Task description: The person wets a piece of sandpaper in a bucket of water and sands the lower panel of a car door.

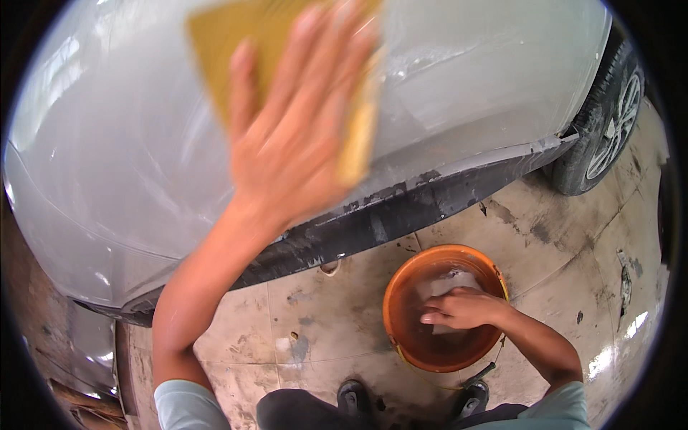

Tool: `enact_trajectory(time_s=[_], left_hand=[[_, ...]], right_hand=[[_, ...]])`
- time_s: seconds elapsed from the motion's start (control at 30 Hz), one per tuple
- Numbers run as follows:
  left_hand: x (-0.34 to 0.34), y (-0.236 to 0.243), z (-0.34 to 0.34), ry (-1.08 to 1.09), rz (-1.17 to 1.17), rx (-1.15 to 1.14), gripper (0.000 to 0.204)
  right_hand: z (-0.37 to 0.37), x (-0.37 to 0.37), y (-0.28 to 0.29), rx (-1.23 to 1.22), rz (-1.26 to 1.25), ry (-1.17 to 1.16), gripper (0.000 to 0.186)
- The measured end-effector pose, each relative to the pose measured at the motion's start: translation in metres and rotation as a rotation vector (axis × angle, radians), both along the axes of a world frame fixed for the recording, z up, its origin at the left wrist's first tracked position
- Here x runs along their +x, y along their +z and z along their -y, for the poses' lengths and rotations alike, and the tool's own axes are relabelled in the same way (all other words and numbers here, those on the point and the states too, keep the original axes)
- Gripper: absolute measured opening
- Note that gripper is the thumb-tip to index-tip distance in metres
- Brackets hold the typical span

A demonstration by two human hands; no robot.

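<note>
My left hand is raised and pressed flat on a yellow sheet of sandpaper against the wet grey side panel of a car; the hand is blurred. My right hand reaches down into an orange bucket of water on the floor. Its fingers rest on a pale sheet or cloth lying in the water.
The car's black lower sill runs along the panel's bottom edge. A tyre and wheel stand at the right. The tiled floor is stained and wet. My dark shoes are at the lower edge beside the bucket.
</note>
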State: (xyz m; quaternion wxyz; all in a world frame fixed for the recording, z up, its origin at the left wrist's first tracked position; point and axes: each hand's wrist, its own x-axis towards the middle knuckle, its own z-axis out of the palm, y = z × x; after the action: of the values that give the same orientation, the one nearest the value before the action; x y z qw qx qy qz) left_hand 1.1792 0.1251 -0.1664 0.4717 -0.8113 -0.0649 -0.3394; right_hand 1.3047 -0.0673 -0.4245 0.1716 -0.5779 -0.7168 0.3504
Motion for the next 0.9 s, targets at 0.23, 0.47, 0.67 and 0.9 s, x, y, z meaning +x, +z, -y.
enact_trajectory(time_s=[0.23, 0.47, 0.67, 0.9], left_hand=[[-0.048, -0.035, -0.026, 0.040, -0.048, 0.006, 0.060], [0.028, -0.004, 0.019, -0.040, -0.053, -0.134, 0.057], [-0.028, -0.034, -0.018, 0.056, -0.012, -0.024, 0.056], [0.084, -0.045, 0.055, -0.489, -0.041, -0.431, 0.060]], right_hand=[[0.030, 0.031, -0.014, -0.101, -0.082, -0.113, 0.051], [-0.004, 0.005, -0.006, -0.113, -0.164, -0.028, 0.053], [0.021, 0.032, -0.020, -0.135, -0.126, -0.126, 0.054], [0.011, 0.000, -0.022, -0.193, -0.143, -0.011, 0.052]])
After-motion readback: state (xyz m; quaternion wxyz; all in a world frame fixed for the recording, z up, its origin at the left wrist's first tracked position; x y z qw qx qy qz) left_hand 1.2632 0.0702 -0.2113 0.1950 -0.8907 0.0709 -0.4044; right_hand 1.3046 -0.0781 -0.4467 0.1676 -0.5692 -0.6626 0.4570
